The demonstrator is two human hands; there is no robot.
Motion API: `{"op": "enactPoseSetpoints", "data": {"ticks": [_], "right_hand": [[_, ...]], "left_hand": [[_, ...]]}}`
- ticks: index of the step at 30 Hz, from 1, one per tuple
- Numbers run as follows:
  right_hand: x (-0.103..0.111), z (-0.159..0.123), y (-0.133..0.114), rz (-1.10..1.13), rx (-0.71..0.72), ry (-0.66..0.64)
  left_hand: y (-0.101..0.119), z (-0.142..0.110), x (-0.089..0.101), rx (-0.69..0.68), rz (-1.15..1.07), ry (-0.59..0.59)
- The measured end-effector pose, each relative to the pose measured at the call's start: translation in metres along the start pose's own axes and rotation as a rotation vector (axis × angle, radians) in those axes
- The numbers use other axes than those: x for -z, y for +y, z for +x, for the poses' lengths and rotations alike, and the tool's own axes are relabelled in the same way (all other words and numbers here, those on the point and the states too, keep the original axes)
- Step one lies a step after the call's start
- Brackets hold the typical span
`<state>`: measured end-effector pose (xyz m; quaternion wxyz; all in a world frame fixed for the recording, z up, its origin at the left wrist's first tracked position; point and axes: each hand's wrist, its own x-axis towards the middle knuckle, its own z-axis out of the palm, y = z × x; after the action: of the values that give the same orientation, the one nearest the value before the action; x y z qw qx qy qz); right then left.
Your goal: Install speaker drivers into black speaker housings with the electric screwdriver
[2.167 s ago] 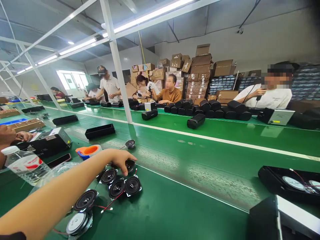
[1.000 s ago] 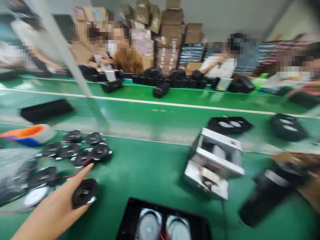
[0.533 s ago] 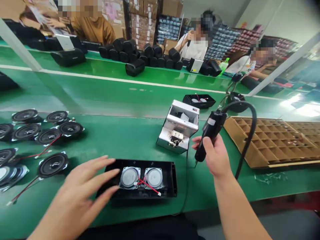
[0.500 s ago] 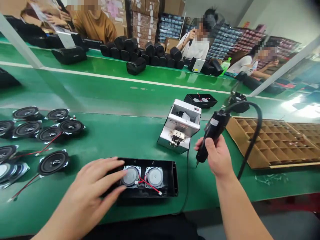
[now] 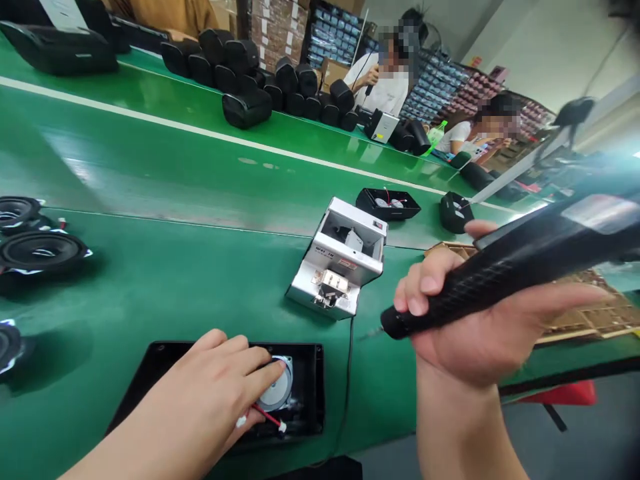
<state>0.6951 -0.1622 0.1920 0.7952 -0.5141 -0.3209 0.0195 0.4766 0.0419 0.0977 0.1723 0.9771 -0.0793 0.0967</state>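
My left hand (image 5: 213,390) reaches into a black speaker housing (image 5: 316,390), its fingers bent together over the edge of a round speaker driver (image 5: 281,390), the thumb tucked underneath. A red wire (image 5: 269,416) with a white plug comes out below these fingers. The left part of the housing is hidden behind the hand. My right hand (image 5: 465,320) is wrapped around a black electric screwdriver (image 5: 480,283), raised close to the camera, its thin bit pointing left, apart from the housing. Between and beyond the hands stands a white screw feeder (image 5: 335,260).
Loose speaker drivers (image 5: 43,250) lie at the left. A cardboard divider tray (image 5: 585,310) is partly hidden behind my right hand. A black cable (image 5: 346,387) runs down from the feeder. Another housing (image 5: 387,203) lies beyond it. Across the green bench are stacked black speakers (image 5: 245,107) and co-workers.
My left hand has shifted over the housing, covering the left driver and closing at the right one. My right hand has lifted the screwdriver nearer and tilted it flatter. The view has moved.
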Motion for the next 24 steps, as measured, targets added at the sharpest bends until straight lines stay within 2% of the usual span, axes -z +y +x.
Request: {"op": "enactPoseSetpoints", "data": {"ticks": [4, 6, 9, 16, 20, 24], "right_hand": [[-0.041, 0.021, 0.010, -0.013, 0.099, 0.004], [-0.054, 0.025, 0.018, -0.026, 0.088, -0.017], [-0.062, 0.025, 0.029, -0.045, -0.001, -0.092], [-0.061, 0.020, 0.037, -0.039, -0.104, -0.099], [-0.048, 0.004, 0.017, 0.073, -0.185, -0.119], [-0.034, -0.023, -0.010, 0.030, -0.229, -0.248]], "left_hand": [[0.001, 0.001, -0.003, 0.020, -0.017, 0.007], [0.002, 0.001, -0.004, 0.040, -0.049, 0.026], [0.003, 0.000, -0.004, 0.070, -0.077, 0.028], [0.007, 0.000, -0.002, 0.088, -0.103, 0.018], [0.008, 0.001, 0.000, 0.112, -0.110, -0.012], [0.008, 0.002, -0.001, 0.090, -0.109, -0.056]]}}
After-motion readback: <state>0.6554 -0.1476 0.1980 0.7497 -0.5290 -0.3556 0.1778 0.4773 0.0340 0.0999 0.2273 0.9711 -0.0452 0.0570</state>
